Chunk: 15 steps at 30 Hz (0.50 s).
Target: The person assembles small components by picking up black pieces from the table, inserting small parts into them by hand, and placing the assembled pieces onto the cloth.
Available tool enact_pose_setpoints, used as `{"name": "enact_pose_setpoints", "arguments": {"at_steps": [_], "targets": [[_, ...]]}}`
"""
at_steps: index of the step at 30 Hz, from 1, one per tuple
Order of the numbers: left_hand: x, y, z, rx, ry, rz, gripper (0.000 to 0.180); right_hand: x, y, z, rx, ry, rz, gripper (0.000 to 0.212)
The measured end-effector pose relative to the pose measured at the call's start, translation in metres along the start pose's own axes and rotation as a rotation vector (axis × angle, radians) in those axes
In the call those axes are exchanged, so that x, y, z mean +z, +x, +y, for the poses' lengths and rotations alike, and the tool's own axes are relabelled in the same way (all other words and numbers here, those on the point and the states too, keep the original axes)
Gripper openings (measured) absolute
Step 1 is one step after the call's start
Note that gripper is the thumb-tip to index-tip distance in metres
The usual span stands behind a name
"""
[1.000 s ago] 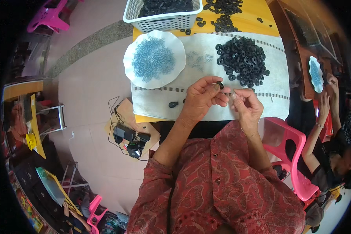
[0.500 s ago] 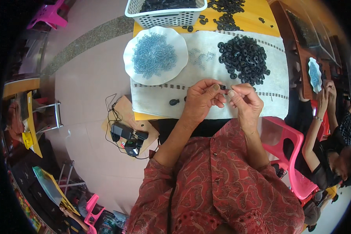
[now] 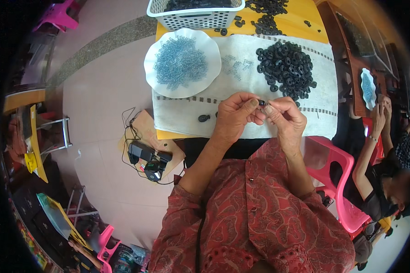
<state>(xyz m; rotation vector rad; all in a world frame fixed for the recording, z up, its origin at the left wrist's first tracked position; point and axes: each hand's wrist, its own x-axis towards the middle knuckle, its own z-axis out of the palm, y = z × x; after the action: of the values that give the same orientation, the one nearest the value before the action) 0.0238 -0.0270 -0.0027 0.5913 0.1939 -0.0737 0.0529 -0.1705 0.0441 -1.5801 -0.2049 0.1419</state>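
Left hand and right hand both pinch one small black ring between fingertips, above white cloth on bench.

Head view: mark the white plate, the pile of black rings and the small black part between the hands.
white plate (image 3: 156, 76), head view, bare left rim.
black rings (image 3: 287, 68), head view, middle of the pile.
black part (image 3: 261, 103), head view, its visible end between the fingertips.

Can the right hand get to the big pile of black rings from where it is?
Probably yes. The black rings lie heaped on the white cloth just beyond the right hand, with only bare cloth between them. The hand is busy, though: it pinches a small black piece together with the left hand.
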Motion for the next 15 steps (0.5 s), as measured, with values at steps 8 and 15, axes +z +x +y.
{"name": "enact_pose_setpoints", "arguments": {"at_steps": [8,15], "targets": [[0.004,-0.002,0.001,0.024,0.093,0.042,0.015,0.002,0.000,-0.003,-0.001,-0.075,-0.016,0.013],[0.007,-0.003,-0.001,0.051,0.092,0.082,0.012,0.007,-0.004,-0.007,-0.131,-0.315,-0.020,0.014]]}}
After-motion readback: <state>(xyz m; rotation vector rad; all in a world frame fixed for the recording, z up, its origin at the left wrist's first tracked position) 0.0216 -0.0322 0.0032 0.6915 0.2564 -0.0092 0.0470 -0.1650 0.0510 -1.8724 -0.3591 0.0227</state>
